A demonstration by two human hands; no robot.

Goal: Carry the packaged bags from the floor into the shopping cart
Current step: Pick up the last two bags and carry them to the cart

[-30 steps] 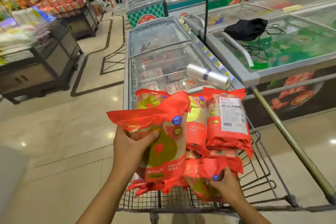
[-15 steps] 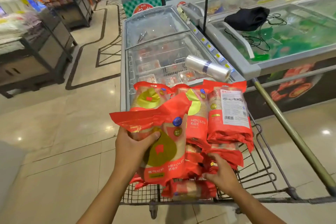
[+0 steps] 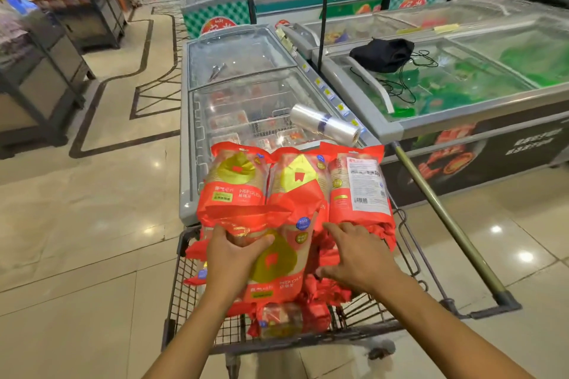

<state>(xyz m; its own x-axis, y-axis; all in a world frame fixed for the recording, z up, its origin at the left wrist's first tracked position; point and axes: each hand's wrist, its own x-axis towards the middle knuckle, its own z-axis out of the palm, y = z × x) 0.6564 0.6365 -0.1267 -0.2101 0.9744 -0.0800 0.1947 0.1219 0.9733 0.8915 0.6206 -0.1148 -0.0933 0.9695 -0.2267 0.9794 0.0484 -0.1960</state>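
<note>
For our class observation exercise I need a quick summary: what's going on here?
A person is loading red packaged bags into a shopping cart parked against a chest freezer. The left hand grips the front bag atop the pile; the right hand rests open on the bags beside it. Several bags already fill the cart.

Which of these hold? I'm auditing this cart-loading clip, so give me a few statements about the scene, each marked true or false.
1. The left hand grips a red bag on top of the pile in the cart. True.
2. The right hand is lifting a bag off the floor. False: it rests with spread fingers on the bags in the cart.
3. A roll of clear plastic lies on the freezer beyond the cart. True.
4. The black pouch sits in the cart. False: it lies on the glass lid of the right-hand freezer.
</note>
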